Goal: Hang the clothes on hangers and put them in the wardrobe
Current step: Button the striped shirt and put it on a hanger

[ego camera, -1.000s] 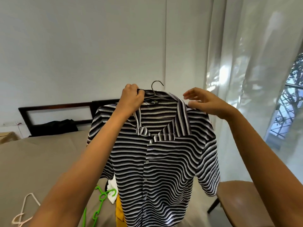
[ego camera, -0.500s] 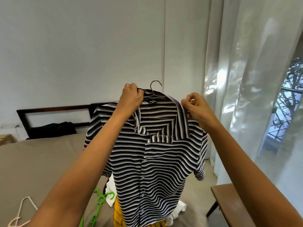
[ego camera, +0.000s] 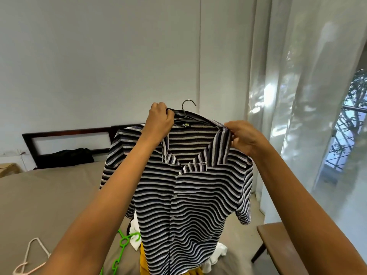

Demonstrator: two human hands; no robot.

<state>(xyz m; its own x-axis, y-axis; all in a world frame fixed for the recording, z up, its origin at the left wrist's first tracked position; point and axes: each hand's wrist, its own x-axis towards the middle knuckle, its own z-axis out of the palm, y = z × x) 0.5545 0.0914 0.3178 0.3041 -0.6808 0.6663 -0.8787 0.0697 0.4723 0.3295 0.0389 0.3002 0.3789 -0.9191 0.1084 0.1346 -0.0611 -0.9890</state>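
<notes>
Since 1 second ago the right hand (ego camera: 244, 136) has gone from flat to pinching the striped shirt (ego camera: 190, 205) collar. The left hand (ego camera: 159, 119) still grips the collar's left end, above the bed (ego camera: 49, 195). The shirt hides most of the wire hanger (ego camera: 187, 105).

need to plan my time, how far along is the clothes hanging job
Done: the striped shirt sits on the wire hanger. In hand: the left hand grips the collar by the hook; the right hand pinches the collar's other side. Left: carrying it to the wardrobe, which is out of view, then the yellow garment and white garment on the bed, beside the green hanger and pale hanger.
</notes>
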